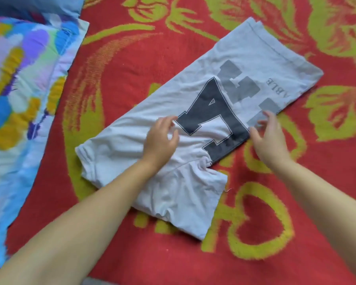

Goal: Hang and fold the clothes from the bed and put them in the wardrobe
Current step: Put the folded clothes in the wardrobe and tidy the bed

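Soft, light T-shirt [193, 128] mid-frame — it will slump.
Your left hand [160, 138] and right hand [269, 136] hover, fingers apart, gripping nothing — pinch the folded edge.

Red bed cover [132, 64] with yellow-green flowers, folded white T-shirt [152, 128], multicoloured quilt [19, 79] at left

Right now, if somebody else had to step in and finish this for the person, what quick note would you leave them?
Left hand: over the middle of the white T-shirt, fingers loosely curled, gripping nothing.
Right hand: fingers spread at the shirt's right edge, beside the dark printed letter; no clear grip.
The shirt lies on the red and yellow blanket, narrowed into a long strip with one sleeve sticking out near the person.
A colourful quilt lies to the left.
Done: sides folded in.
Left: fold the strip shorter, then carry it to the wardrobe, which is out of view.
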Motion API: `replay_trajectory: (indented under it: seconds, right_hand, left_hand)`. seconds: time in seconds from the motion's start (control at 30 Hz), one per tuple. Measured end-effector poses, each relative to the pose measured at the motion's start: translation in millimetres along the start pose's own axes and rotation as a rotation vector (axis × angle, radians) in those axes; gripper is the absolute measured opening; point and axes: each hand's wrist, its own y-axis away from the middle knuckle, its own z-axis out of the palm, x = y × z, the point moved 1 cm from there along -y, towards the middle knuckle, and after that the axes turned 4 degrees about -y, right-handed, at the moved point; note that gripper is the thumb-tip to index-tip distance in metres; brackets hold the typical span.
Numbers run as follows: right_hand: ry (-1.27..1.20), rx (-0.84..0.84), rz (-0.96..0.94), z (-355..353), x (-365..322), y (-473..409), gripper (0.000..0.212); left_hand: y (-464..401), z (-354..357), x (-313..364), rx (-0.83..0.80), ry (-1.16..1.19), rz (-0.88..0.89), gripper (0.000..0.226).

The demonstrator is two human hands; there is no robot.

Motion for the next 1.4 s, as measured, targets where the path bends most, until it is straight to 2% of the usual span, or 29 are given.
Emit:
replay_trajectory:
  seconds: [0.03, 0.1, 0.17, 0.23, 0.37, 0.43, 0.5, 0.53, 0.6, 0.67, 0.77, 0.83, 0.9, 0.97, 1.0, 1.07, 1.13, 1.2, 1.23, 1.3, 1.4]
  right_hand:
    - [-0.069, -0.031, 0.067, 17.2, 2.9, 29.2, 0.045]
    - [-0.143, -0.048, 0.184, 47.7, 7.0, 82.5, 0.034]
    - [-0.19, -0.068, 0.326, 69.6, 1.7, 121.8, 0.035]
    - [-0.229, -0.139, 0.469, 85.3, -5.4, 144.4, 0.038]
    - [-0.284, -0.203, 0.561, 98.0, -12.3, 159.2, 0.042]
    - [-0.352, -0.239, 0.555, 93.8, -16.4, 162.7, 0.029]
    - [-0.501, -0.211, 0.625, 84.2, -21.0, 167.9, 0.014]
    - [-0.581, -0.172, 0.68, 79.3, -22.0, 169.5, 0.018]
    - [-0.667, -0.104, 0.727, 70.3, -29.8, 167.5, 0.026]
    - [-0.767, -0.094, 0.744, 66.5, -51.2, 160.8, 0.026]
    - [-1.121, -0.251, 0.72, 68.2, -102.6, 149.9, 0.02]
    - [-1.271, -0.375, 0.582, 75.3, -130.1, 144.3, 0.031]
    - [-1.161, -0.337, 0.47, 91.8, -137.3, 145.8, 0.042]
    - [-0.84, -0.256, 0.369, 113.2, -133.8, 157.6, 0.045]
    - [-0.593, -0.25, 0.253, 124.9, -129.8, 166.2, 0.048]
    - [0.008, -0.419, -0.05, 159.2, -121.7, 185.6, 0.07]
    - [0.472, -0.569, -0.208, 191.9, -114.4, 201.4, 0.091]
    - [0.616, -0.556, -0.257, 215.7, -114.2, 205.8, 0.092]
    - [0.65, -0.511, -0.296, 222.5, -115.6, 203.9, 0.088]
    - [0.704, -0.419, -0.315, 228.4, -118.7, 199.0, 0.074]
    - [0.72, -0.456, -0.365, 217.9, -119.5, 192.2, 0.078]
  left_hand:
    - [5.6, -21.5, -34.6, 0.071, -0.171, -0.066, 0.052]
    - [19.3, -59.5, -99.6, 0.059, -0.445, -0.226, 0.052]
    - [32.0, -86.2, -136.9, -0.043, -0.501, -0.33, 0.045]
    - [37.1, -100.9, -151.4, -0.066, -0.524, -0.377, 0.041]
    - [40.5, -118.8, -164.0, -0.062, -0.522, -0.551, 0.06]
    - [39.1, -128.0, -170.5, -0.113, -0.399, -0.608, 0.05]
    - [38.4, -137.5, -175.1, -0.12, -0.087, -0.613, 0.024]
    - [39.7, -142.5, -176.8, -0.112, 0.113, -0.633, 0.012]
    - [44.7, -148.8, -184.5, -0.071, 0.408, -0.679, 0.014]
    - [52.2, -148.8, -187.5, -0.037, 0.602, -0.75, 0.017]
    - [62.2, -144.2, -185.1, -0.025, 0.762, -0.849, 0.015]
    - [65.3, -143.6, -185.1, -0.038, 0.837, -0.866, 0.013]
    - [67.7, -147.5, -184.5, -0.164, 0.828, -0.866, 0.009]
    - [71.9, -153.1, -184.1, -0.375, 0.751, -0.862, 0.013]
    - [74.6, -155.1, -182.9, -0.469, 0.714, -0.857, 0.014]
    - [77.4, -156.2, -184.0, -0.549, 0.628, -0.836, 0.013]
    - [73.8, -153.8, -185.5, -0.439, 0.608, -0.816, 0.024]
    - [65.5, -154.0, -188.6, -0.25, 0.655, -0.8, 0.048]
    - [60.2, -156.2, -187.4, -0.2, 0.711, -0.786, 0.052]
    - [50.9, -161.6, -184.3, -0.267, 0.787, -0.771, 0.044]
    - [40.5, -163.5, -176.3, -0.417, 0.617, -0.702, 0.028]
